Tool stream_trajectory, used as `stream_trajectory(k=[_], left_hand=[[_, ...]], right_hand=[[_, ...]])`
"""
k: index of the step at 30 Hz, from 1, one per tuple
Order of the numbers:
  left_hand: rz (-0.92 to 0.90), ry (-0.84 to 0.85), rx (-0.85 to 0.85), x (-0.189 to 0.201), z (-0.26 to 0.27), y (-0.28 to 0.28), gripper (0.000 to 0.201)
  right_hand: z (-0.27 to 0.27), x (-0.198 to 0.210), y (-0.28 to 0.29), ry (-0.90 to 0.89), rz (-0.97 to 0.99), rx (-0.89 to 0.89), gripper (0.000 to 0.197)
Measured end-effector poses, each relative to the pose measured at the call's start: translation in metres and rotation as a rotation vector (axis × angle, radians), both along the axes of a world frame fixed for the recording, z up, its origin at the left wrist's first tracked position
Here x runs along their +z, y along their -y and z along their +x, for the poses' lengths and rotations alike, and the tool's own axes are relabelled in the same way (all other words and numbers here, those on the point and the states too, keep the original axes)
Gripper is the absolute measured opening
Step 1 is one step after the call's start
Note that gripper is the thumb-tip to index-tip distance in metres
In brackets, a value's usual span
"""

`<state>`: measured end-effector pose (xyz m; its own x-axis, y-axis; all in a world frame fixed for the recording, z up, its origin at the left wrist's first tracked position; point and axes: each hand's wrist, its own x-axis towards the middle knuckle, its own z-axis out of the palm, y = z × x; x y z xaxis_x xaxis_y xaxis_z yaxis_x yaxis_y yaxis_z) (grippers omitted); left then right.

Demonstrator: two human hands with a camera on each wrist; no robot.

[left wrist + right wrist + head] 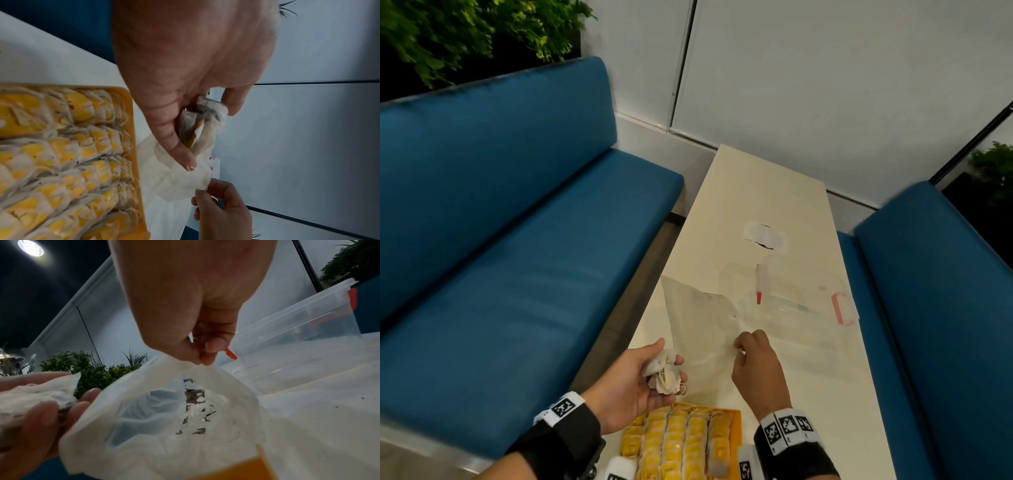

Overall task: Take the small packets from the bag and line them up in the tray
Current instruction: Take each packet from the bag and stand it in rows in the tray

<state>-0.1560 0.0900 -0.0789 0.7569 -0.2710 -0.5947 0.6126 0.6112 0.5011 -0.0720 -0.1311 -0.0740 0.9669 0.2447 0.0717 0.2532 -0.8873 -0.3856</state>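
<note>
My left hand is cupped palm-up and holds a small bunch of tea packets with strings, seen close in the left wrist view as packets between thumb and fingers. My right hand pinches the rim of a translucent plastic bag and holds its mouth open; the bag looks nearly empty inside. Just below both hands sits the orange tray, filled with several rows of yellow-tagged packets.
A clear lidded box with red clips stands on the white table beyond the bag. Blue benches flank the table on both sides. The white wall closes the far end.
</note>
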Motion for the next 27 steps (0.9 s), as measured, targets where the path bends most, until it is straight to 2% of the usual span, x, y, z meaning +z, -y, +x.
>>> stream_trajectory(k=[3, 5, 8, 11, 15, 19, 27], left_hand=[[0.003, -0.001, -0.011, -0.002, -0.002, 0.005, 0.052], [0.008, 0.007, -0.021, -0.003, -0.003, 0.007, 0.049], [0.004, 0.024, -0.045, -0.002, -0.005, 0.011, 0.046], [-0.012, 0.045, -0.073, -0.001, -0.006, 0.013, 0.046], [-0.019, 0.060, -0.088, -0.001, -0.009, 0.013, 0.047], [-0.020, 0.088, -0.083, -0.005, -0.014, 0.010, 0.045], [0.275, 0.262, -0.042, -0.008, -0.018, 0.015, 0.028]], right_hand=[[-0.009, 0.007, 0.002, -0.025, -0.044, 0.048, 0.033], [-0.017, 0.018, -0.005, -0.043, 0.086, 0.095, 0.033], [-0.027, 0.035, -0.023, -0.231, 0.352, 0.157, 0.025], [-0.032, 0.043, -0.036, -0.351, 0.404, 0.180, 0.019], [-0.036, 0.041, -0.039, -0.391, 0.470, 0.160, 0.011], [-0.036, 0.039, -0.033, -0.410, 0.570, 0.067, 0.019], [-0.046, 0.048, -0.033, -0.590, 0.783, -0.007, 0.004]])
